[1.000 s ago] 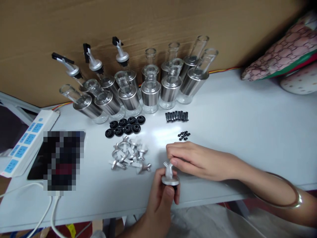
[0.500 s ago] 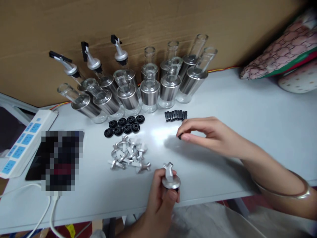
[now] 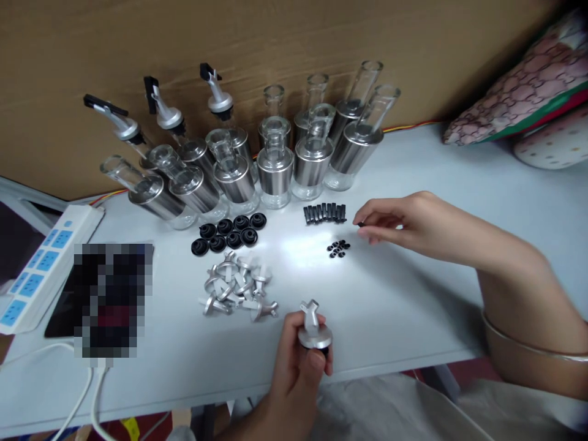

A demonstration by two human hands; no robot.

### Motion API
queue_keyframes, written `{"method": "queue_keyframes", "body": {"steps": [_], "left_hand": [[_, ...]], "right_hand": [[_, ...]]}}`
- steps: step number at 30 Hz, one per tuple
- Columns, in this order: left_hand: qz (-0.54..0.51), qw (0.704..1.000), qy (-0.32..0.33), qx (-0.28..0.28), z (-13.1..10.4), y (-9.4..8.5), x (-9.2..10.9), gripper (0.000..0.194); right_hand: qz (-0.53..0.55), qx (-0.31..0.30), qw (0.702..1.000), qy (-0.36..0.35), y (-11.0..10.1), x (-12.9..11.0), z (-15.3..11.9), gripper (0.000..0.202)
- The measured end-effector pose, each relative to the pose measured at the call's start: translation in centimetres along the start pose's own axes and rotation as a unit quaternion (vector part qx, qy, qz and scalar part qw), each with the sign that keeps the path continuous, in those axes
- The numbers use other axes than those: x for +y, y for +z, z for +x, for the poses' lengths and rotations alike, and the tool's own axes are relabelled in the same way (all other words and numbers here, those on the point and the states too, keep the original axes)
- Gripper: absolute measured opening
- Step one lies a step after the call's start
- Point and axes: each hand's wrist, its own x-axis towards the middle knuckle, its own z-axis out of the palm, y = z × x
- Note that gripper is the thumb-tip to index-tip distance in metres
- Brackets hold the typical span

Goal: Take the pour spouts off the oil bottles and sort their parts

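My left hand (image 3: 301,367) is wrapped round a silver pourer top (image 3: 313,331) with a black base, its spout pointing up, near the table's front edge. Above the tabletop at the right, my right hand (image 3: 390,223) pinches a small black piece (image 3: 361,224) between thumb and fingertips. Just left of it lie a row of black levers (image 3: 324,213) and a cluster of small black rings (image 3: 339,248). Several black stoppers (image 3: 228,233) sit in rows farther left, with a pile of silver pourer tops (image 3: 236,285) in front of them.
Glass bottles with steel bands (image 3: 275,168) stand along the back, three fitted with pourers (image 3: 169,116). At the left are a power strip (image 3: 39,263), a partly blurred dark device (image 3: 68,300) and white cables (image 3: 94,398). A patterned cloth item (image 3: 528,86) lies back right.
My right hand has moved right and slightly back with the small black piece, uncovering the small black rings. My left hand still holds the pourer top in nearly the same place.
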Motion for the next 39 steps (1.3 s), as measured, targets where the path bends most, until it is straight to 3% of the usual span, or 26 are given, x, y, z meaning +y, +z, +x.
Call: {"method": "queue_keyframes", "body": {"steps": [3, 8, 14, 20, 26, 39], "left_hand": [[0.001, 1.000, -0.008, 0.003, 0.0, 0.0, 0.1, 0.026], [-0.006, 1.000, -0.005, -0.005, 0.0, -0.1, 0.0, 0.027], [-0.001, 1.000, -0.018, -0.013, 0.2, -0.1, 0.4, 0.028], [0.024, 0.998, -0.049, -0.011, 0.5, 0.2, 1.2, 0.034], [0.028, 0.998, -0.057, -0.019, 0.4, -0.1, 1.1, 0.033], [0.014, 0.999, -0.026, 0.013, -0.1, -0.1, 0.0, 0.032]], "right_hand": [[-0.004, -0.043, 0.999, 0.014, 0.3, 0.8, 0.0, 0.020], [-0.024, -0.063, 0.998, 0.008, 1.2, 1.4, 0.5, 0.007], [-0.054, -0.099, 0.993, 0.023, 1.9, 1.0, 0.5, 0.010], [0.004, -0.115, 0.993, 0.028, 2.2, 0.5, 0.3, 0.005], [0.043, -0.098, 0.994, 0.022, 2.8, 1.0, 0.5, 0.022], [0.018, -0.097, 0.995, 0.002, 3.0, 0.5, 0.8, 0.033]]}}
